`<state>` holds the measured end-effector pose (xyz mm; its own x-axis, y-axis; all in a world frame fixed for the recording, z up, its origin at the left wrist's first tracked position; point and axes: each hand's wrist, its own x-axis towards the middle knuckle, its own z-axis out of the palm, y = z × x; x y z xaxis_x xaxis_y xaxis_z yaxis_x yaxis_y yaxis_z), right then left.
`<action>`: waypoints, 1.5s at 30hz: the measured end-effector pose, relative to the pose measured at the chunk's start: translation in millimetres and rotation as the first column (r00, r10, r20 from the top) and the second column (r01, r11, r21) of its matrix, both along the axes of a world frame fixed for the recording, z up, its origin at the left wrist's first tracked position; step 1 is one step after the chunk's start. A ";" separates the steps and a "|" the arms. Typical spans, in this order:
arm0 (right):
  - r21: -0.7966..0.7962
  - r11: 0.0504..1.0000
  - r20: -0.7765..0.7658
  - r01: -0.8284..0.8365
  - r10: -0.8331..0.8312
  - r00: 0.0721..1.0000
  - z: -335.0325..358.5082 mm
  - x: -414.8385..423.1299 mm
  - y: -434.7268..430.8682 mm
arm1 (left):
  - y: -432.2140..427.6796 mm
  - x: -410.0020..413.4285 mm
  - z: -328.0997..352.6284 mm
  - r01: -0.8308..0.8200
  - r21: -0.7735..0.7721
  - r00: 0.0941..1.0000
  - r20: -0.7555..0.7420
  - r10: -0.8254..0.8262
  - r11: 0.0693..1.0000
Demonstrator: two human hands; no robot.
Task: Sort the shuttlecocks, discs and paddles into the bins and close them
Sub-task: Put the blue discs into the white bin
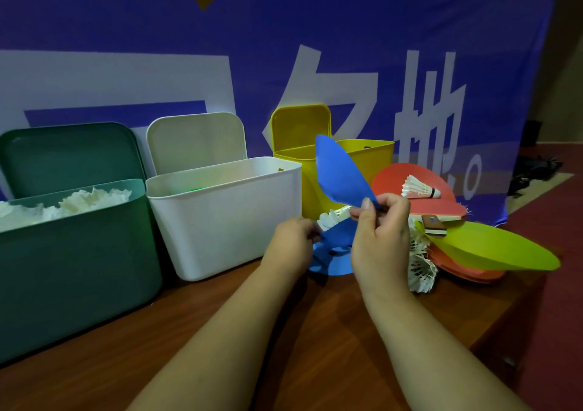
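My right hand (pixel 380 237) pinches the edge of a blue disc (pixel 339 174) and holds it raised in front of the yellow bin (pixel 372 155). Lower down, my left hand (pixel 291 243) grips the rim of a second blue disc (pixel 334 252) lying on the table. To the right is a pile: a red paddle (pixel 394 177) with a shuttlecock (pixel 419 188) on it, a lime-green disc (pixel 485 248), more shuttlecocks (pixel 421 267) and orange discs underneath. The green bin (pixel 75 252) holds several shuttlecocks. The white bin (pixel 220 208) stands between the green and yellow bins.
All three bins have their lids up, leaning against a blue banner (pixel 284 47) behind. The wooden table (pixel 284 331) ends at the right, with red floor (pixel 561 221) beyond. A small brown block (pixel 433 224) lies in the pile.
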<state>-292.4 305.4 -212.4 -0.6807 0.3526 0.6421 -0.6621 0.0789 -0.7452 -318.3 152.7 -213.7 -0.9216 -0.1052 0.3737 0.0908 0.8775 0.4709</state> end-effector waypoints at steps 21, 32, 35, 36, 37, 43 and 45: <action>0.121 0.992 0.026 -0.037 0.034 0.999 -0.1 3.6 -12.2 | -44.7 90.4 157.6 -0.111 0.368 0.906 -0.345 0.246 0.923; 0.051 0.992 -0.033 -0.116 0.118 0.992 46.7 -0.4 -52.4 | -80.8 122.2 183.4 -0.215 0.323 0.585 -0.713 0.386 0.922; 0.041 0.993 -0.059 -0.112 0.114 0.992 65.6 -9.9 -66.8 | -92.8 121.9 182.6 -0.242 0.322 0.577 -0.711 0.403 0.915; 0.030 0.993 -0.067 -0.111 0.113 0.991 71.4 -13.9 -72.0 | -96.3 119.8 180.1 -0.255 0.313 0.598 -0.692 0.404 0.915; 0.018 0.993 -0.074 -0.115 0.116 0.990 76.2 -18.2 -77.4 | -99.7 116.5 175.5 -0.277 0.299 0.630 -0.661 0.407 0.913; 0.085 0.992 -0.114 -0.096 0.105 0.988 78.7 -41.2 -106.0 | -132.3 80.0 126.7 -0.547 -0.131 0.834 -0.006 0.551 0.827; 0.163 0.985 -0.153 -0.054 0.079 0.985 64.6 -45.5 -111.7 | -135.7 75.4 122.3 -0.536 -0.177 0.826 0.092 0.556 0.826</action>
